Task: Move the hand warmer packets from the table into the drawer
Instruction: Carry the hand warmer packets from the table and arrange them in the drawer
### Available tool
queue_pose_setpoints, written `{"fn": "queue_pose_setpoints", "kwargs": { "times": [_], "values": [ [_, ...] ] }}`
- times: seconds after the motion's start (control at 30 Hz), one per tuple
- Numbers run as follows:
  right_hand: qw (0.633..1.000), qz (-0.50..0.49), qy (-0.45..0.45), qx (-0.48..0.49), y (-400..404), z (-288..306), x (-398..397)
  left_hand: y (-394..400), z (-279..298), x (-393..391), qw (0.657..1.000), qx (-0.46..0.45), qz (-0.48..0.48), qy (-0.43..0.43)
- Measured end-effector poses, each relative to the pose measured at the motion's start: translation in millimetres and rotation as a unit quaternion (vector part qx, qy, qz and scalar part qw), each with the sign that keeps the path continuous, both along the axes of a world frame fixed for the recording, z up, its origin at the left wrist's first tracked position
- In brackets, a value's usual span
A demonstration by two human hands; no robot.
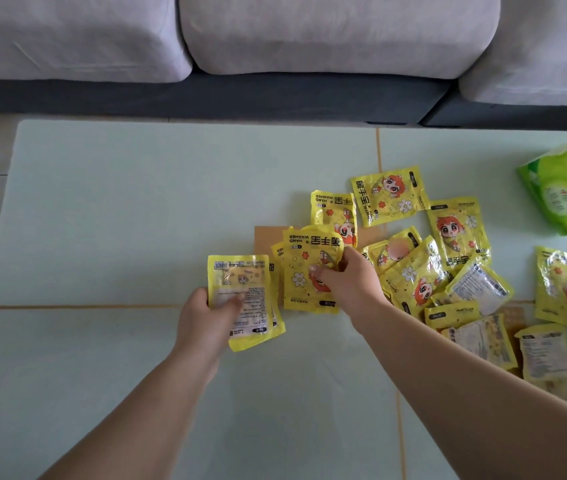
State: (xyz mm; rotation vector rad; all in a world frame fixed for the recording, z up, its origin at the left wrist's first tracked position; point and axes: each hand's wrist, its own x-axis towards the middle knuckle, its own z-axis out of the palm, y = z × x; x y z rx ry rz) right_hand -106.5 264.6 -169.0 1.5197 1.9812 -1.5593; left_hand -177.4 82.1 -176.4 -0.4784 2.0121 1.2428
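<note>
The yellow hand warmer packets (448, 268) lie scattered on the pale green table (136, 209), most of them in a loose heap toward 3 o'clock of the table's middle, some printed side up, some showing the white label backs. The left hand (205, 317) grips a small stack of packets (244, 299), thumb across the label face, held just above the surface. At 2 o'clock from it, the right hand (347, 278) pinches another front-up packet (309, 268) at the heap's near edge, fingers curled onto it. This reads as the gathering step: collecting packets before any trip to the drawer, which is not in view. The next move likely calls for lifting the pinched packet onto the left hand's stack without letting the slippery foil slide. A green plastic package (566, 188) sits at the table's 2 o'clock edge, and a grey sofa (309, 39) runs along 12 o'clock.
</note>
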Motion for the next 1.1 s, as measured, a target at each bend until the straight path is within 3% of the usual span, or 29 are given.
{"fn": "queue_pose_setpoints", "kwargs": {
  "times": [0.17, 0.6, 0.83, 1.1],
  "values": [
    [0.99, -0.091, 0.056, -0.089, 7, 2, 23, -7, 1, 1, 1.0, 0.011, -0.007, -0.024],
    [0.948, -0.26, 0.1, -0.154, 14, 36, 133, 19, 38, 36, 0.988, 0.075, -0.094, -0.094],
    [0.906, -0.362, 0.153, -0.159, -15, 66, 207, 43, 62, 72, 0.961, 0.11, -0.214, -0.133],
    [0.816, -0.528, 0.199, -0.129, -81, 90, 313, 60, 85, 137, 0.905, 0.118, -0.371, -0.173]
  ]
}}
